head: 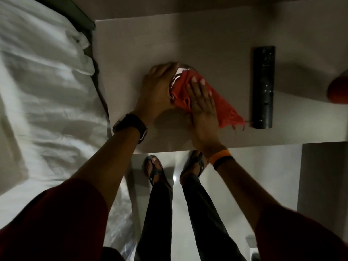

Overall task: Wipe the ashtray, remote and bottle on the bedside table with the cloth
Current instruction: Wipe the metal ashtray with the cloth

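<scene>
A round glass ashtray [178, 72] sits near the middle of the pale bedside table [216, 34]. My left hand [158, 89] curls around its left rim and holds it. A red cloth [222, 104] lies bunched in the ashtray and trails off to the right. My right hand [201, 102] presses flat on the cloth with its fingers spread. A black remote [263, 87] lies lengthwise to the right, close to the cloth's frayed tip. A reddish rounded object [339, 89] shows at the right edge; I cannot tell whether it is the bottle.
A bed with rumpled white sheets [43, 91] borders the table's left side. The table's front edge runs just above my sandalled feet [154, 170] on a light floor. A grey panel [323, 176] stands under the table at the right.
</scene>
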Action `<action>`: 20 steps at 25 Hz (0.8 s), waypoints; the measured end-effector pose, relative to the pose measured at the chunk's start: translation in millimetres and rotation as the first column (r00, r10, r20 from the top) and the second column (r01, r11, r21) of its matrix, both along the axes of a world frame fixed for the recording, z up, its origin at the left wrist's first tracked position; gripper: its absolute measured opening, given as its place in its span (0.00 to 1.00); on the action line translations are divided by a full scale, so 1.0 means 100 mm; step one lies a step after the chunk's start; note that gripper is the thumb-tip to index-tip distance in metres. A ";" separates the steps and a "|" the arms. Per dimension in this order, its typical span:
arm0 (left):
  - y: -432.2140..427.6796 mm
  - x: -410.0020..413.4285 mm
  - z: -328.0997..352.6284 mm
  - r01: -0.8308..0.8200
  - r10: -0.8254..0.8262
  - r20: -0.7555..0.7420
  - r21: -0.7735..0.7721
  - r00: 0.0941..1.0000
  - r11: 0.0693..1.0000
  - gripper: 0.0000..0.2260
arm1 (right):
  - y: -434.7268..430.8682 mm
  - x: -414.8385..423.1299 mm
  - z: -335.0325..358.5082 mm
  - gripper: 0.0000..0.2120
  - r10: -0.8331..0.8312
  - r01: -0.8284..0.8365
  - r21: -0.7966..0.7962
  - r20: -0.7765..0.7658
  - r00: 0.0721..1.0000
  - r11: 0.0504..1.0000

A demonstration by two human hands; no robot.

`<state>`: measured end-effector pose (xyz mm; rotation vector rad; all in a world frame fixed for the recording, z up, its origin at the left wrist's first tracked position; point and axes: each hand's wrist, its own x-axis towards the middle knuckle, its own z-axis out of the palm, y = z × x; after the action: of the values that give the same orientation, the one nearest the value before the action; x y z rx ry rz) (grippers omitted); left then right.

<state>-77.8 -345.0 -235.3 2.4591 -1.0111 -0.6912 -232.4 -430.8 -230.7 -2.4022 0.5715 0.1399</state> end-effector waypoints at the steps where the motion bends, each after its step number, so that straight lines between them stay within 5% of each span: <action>1: 0.02 0.00 -0.02 -0.011 0.011 0.006 -0.007 1.000 1.000 0.41 | 0.08 -0.11 0.01 0.29 -0.012 0.012 0.023 0.022 1.000 1.000; 7: 0.00 0.06 -0.07 0.057 -0.057 0.004 -0.076 0.998 0.995 0.39 | -0.29 0.46 -0.19 0.27 -0.159 0.160 0.015 -0.013 0.987 0.987; 10: 0.03 0.13 -0.06 0.110 -0.111 -0.005 -0.088 0.994 0.990 0.39 | -0.16 0.12 -0.14 0.27 0.029 -0.025 -0.063 0.050 0.998 0.998; 12: 0.03 0.16 -0.07 0.124 -0.124 0.002 -0.098 0.992 0.987 0.33 | 0.01 -0.20 0.01 0.27 0.107 -0.108 0.021 0.069 0.992 0.994; 14: 0.01 0.26 -0.10 0.206 -0.210 -0.052 -0.073 0.976 0.976 0.36 | 0.07 -0.31 0.15 0.21 -0.114 0.083 0.320 0.078 0.990 0.944; 15: 0.01 0.31 -0.10 0.275 -0.279 -0.108 -0.055 0.954 0.960 0.41 | 0.07 -0.28 0.25 0.17 -0.323 0.270 0.495 0.023 0.946 0.826; 17: 0.05 0.41 -0.10 0.364 -0.366 -0.176 -0.043 0.914 0.930 0.50 | -0.05 -0.22 0.38 0.08 -0.634 0.514 0.582 0.002 0.774 0.629; 20: 0.15 0.33 -0.10 0.210 -0.217 -0.151 -0.067 0.964 0.976 0.55 | -0.25 -0.11 0.49 0.13 -0.758 0.585 0.551 0.141 0.637 0.595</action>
<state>-44.4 -329.8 -245.5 2.2326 -1.2262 -0.9019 -243.9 -455.7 -182.0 -1.5327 1.1079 -0.4627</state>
